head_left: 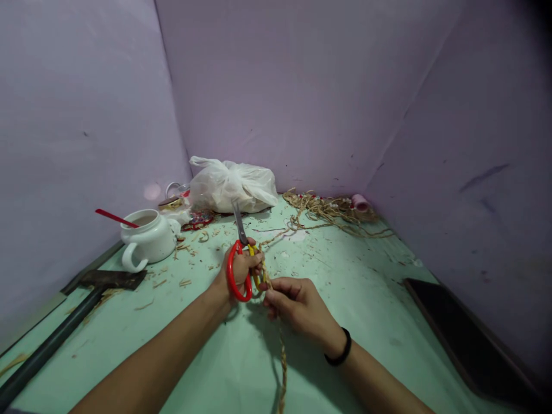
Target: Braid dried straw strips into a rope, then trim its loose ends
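My left hand [242,265] is closed around a pair of scissors [240,227], blades pointing away from me and slightly parted. One scissor handle is red, the other yellow. A braided straw-coloured cord [283,368] runs up past the fingertips of my left hand, which touch it beside the yellow handle. Just to the right, my right hand [297,302] pinches the same cord between thumb and fingers. Below that pinch the cord hangs toward the front of the table, and above it a thinner length leads to the tangle at the back. A black band circles my right wrist.
A white pot [150,244] with a red stick stands left, beside a hammer-like tool [64,330]. At the back are a tied white plastic bag [233,187], a cord tangle [328,208] and a pink spool [359,203]. A dark flat panel [466,339] lies right.
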A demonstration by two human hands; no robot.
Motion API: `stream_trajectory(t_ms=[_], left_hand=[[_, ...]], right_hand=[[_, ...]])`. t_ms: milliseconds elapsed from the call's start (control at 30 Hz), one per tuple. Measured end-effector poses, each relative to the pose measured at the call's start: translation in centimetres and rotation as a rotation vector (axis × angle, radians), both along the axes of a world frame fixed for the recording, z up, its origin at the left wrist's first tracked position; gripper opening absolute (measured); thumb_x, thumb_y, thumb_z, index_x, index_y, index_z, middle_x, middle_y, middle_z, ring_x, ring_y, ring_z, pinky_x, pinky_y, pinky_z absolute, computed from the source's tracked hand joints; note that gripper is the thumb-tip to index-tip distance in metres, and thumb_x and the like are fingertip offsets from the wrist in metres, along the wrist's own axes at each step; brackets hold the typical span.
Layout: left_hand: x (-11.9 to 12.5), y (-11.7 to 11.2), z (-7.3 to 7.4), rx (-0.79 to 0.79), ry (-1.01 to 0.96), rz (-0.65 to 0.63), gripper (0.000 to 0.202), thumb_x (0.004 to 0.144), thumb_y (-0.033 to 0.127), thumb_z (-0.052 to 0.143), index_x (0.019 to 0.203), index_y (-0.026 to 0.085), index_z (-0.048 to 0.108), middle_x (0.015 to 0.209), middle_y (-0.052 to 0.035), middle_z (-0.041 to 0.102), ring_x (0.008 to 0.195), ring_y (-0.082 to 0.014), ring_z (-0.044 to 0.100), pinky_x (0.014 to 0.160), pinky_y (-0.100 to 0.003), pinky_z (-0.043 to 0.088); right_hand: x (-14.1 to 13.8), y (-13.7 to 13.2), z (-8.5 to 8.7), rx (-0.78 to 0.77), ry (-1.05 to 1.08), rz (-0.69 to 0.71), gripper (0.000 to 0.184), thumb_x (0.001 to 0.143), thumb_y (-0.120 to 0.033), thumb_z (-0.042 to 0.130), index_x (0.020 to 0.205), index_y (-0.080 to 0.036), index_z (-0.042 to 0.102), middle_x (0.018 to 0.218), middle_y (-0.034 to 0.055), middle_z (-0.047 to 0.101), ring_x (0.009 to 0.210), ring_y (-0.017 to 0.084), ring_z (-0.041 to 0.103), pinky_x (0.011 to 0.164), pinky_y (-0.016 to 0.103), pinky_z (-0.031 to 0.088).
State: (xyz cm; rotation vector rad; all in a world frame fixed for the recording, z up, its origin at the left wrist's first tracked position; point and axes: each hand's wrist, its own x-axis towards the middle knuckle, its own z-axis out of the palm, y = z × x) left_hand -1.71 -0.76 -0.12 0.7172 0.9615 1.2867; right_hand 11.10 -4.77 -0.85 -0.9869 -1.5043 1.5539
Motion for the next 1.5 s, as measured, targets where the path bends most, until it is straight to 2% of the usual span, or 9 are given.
stream_trajectory(t_ms=[133,333,533,700,933,1067,1267,1400,1500], left_hand=[[-0.7,0.4,0.1,0.079,-0.047,0.006,0.046,0.050,0.015,0.064,0.085,0.021,0.037,0.057,0.0085,0.048,0.045,-0.0047,0.044,0.043,-0.016,0.034],[-0.6,0.7,-0.2,0.102,-0.063,0.010,0.045,0.051,0.015,0.065,0.085,0.020,0.037,0.059,0.0072,0.051,0.045,-0.0045,0.044,0.046,-0.017,0.035],[-1.2,0.9,-0.4,0.204,0.139,0.032,0.038,0.058,0.023,0.064,0.089,0.018,0.041,0.059,0.0050,0.054,0.049,-0.0075,0.050,0.046,-0.019,0.039],[-1.9,0.7,0.0,0.270,0.339,0.063,0.033,0.065,0.033,0.062,0.088,0.018,0.043,0.064,0.0026,0.057,0.051,-0.0088,0.053,0.045,-0.019,0.038],[-1.1,-0.3,0.3,0.225,0.284,-0.028,0.034,0.063,0.029,0.064,0.087,0.019,0.043,0.060,0.0058,0.054,0.044,-0.0063,0.046,0.043,-0.019,0.036],[-0.9,-0.5,0.3,0.220,0.257,0.004,0.033,0.060,0.023,0.064,0.085,0.019,0.043,0.052,0.0086,0.048,0.042,-0.0063,0.045,0.043,-0.019,0.036],[-0.8,-0.4,0.2,0.212,0.231,0.026,0.034,0.058,0.023,0.065,0.085,0.019,0.043,0.053,0.0087,0.048,0.043,-0.0067,0.046,0.045,-0.020,0.038],[-0.9,-0.2,-0.1,0.227,0.310,0.016,0.032,0.062,0.026,0.062,0.086,0.019,0.043,0.055,0.0070,0.049,0.044,-0.0078,0.047,0.044,-0.020,0.037],[-1.5,-0.4,-0.1,0.291,0.514,0.005,0.025,0.069,0.030,0.055,0.089,0.020,0.044,0.062,0.0035,0.054,0.049,-0.0097,0.050,0.046,-0.021,0.037]], right_hand=[[-0.1,0.6,-0.3,-0.265,0.241,-0.038,0.031,0.064,-0.042,0.067,0.074,-0.013,0.067,0.067,0.0004,0.056,0.048,0.006,0.046,0.054,0.025,0.045],[0.4,0.6,0.2,-0.433,0.366,-0.003,0.028,0.061,-0.030,0.072,0.083,-0.013,0.069,0.071,0.0015,0.055,0.058,0.008,0.051,0.057,0.026,0.050],[0.9,0.9,0.4,-0.422,0.327,-0.100,0.024,0.061,-0.027,0.073,0.078,-0.012,0.068,0.059,-0.0005,0.053,0.051,0.007,0.048,0.049,0.023,0.048],[1.9,1.5,0.9,-0.443,0.340,-0.072,0.022,0.062,-0.026,0.071,0.080,-0.013,0.068,0.075,0.0040,0.060,0.061,0.010,0.054,0.053,0.023,0.049],[1.6,1.1,1.0,-0.495,0.318,0.020,0.023,0.060,-0.021,0.073,0.081,-0.012,0.068,0.066,0.0014,0.058,0.059,0.009,0.053,0.059,0.028,0.049],[1.5,1.1,0.8,-0.512,0.295,0.021,0.022,0.062,-0.023,0.071,0.080,-0.012,0.068,0.069,0.0037,0.062,0.058,0.010,0.055,0.059,0.026,0.046],[1.3,1.2,0.6,-0.426,0.283,-0.004,0.026,0.055,-0.025,0.076,0.075,-0.011,0.067,0.065,0.0027,0.063,0.053,0.008,0.055,0.054,0.021,0.042],[1.2,1.1,0.7,-0.406,0.274,-0.136,0.029,0.047,-0.025,0.079,0.069,-0.012,0.064,0.055,-0.0015,0.058,0.046,0.009,0.053,0.052,0.026,0.045],[1.4,1.4,1.0,-0.329,0.227,-0.271,0.025,0.047,-0.024,0.077,0.064,-0.012,0.064,0.046,-0.0033,0.053,0.041,0.008,0.048,0.044,0.024,0.042]])
